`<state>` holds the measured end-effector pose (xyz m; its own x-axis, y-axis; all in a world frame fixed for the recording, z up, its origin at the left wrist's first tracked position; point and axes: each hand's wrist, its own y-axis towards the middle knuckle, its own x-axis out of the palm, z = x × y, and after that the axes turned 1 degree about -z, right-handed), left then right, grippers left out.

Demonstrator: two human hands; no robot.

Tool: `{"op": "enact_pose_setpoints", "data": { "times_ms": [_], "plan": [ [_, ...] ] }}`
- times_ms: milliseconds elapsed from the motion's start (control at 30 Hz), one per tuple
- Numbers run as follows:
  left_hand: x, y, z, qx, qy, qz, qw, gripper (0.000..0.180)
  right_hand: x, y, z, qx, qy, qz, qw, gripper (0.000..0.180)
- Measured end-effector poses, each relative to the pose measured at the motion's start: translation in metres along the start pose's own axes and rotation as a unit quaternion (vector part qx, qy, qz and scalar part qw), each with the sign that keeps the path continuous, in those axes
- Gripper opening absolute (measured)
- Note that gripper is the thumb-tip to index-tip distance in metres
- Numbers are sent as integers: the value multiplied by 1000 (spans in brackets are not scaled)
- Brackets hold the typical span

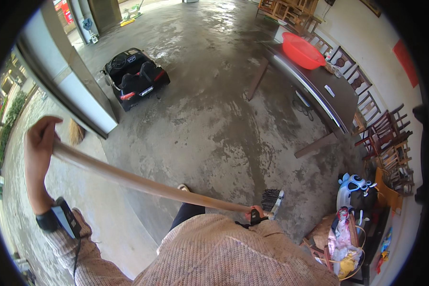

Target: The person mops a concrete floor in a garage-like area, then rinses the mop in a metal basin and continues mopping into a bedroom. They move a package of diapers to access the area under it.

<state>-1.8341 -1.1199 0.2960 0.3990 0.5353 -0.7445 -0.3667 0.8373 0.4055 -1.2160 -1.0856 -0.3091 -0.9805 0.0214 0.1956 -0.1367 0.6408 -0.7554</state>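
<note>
On the wet concrete floor (200, 128), in front of us, we list:

Item 1: long-handled brush (143, 182), qty 1. Pale pole slants across our front, high end at far L, low end nr. our R side; brush head (272, 201) w/ dk. bristles and lt. backing just beyond the low end, over the floor; contact w/ floor not clear to us.

Item 2: L grip (39, 145), raised, fingers curled round pole's top end. Blk. device (66, 218) strapped at that wrist.

Item 3: R grip (256, 212), partly hidden by a dk. wristband, closed round pole's low end nr. brush head.

Surroundings, L: blk. toy car (136, 78) on floor; pillar (81, 90), tall, pale; straw broom (75, 132) by pillar's foot.

Surroundings, R: dk. counter (331, 93) w/ red basin (302, 50) on top, nr. far end; wooden chairs (383, 133) stacked along the wall; blue-and-wht. toy (352, 185); below it, bundle of pink cloth (342, 233) w/ misc. bits.

Also: our shoe (183, 188), lt.-coloured, showing past the pole; our knit sweater (238, 257), oatmeal.
</note>
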Motion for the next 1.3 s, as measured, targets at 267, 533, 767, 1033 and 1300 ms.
{"op": "enact_pose_setpoints", "data": {
  "times_ms": [267,533,767,1033,1300],
  "plan": [
    [6,155,-64,-112,221,-152,957,14,191,54,-234,-13,518,187,834,25],
    [112,275,-49,19,106,-111,988,20,347,253,-438,53,445,52,892,21],
    [151,389,-28,-184,168,-77,965,15,472,413,-619,118,311,-38,942,19],
    [226,544,-129,-278,180,-130,934,22,667,563,-771,157,377,-24,913,20],
    [310,792,-171,-100,110,95,984,25,756,705,-921,82,289,-44,953,20]
  ]
}}
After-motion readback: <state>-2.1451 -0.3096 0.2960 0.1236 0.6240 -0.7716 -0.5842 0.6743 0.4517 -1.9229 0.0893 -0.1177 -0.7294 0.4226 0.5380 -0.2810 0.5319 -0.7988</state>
